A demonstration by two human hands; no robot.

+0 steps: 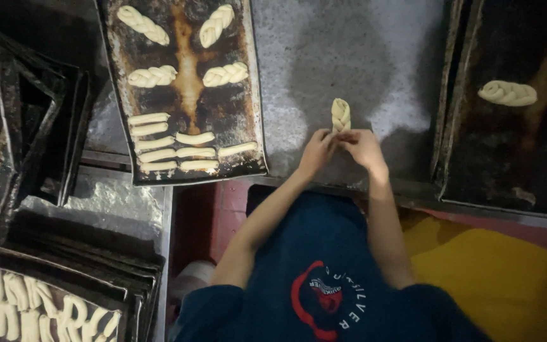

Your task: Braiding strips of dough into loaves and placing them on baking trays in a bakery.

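Starting at my far left, a stack of dark empty trays [26, 120] leans beside the table, and below it a tray of pale dough sticks [26, 310] sits near my elbow. Next comes the baking tray [248, 95] holding four finished braids up top and rows of plain dough strips [178, 149] lower down. On the floured table [299, 57] in front of me lies the small dough braid [340, 114], upright from my view, its lower end at my fingertips. My left hand [318, 152] is curled, fingers pinching the bottom end of the braid; my right hand [362, 147] meets it there, fingers closed on the same end, the two hands touching. To the right, another dark tray [476, 158] carries a single braid [508, 93] lying crosswise, well apart from my hands.
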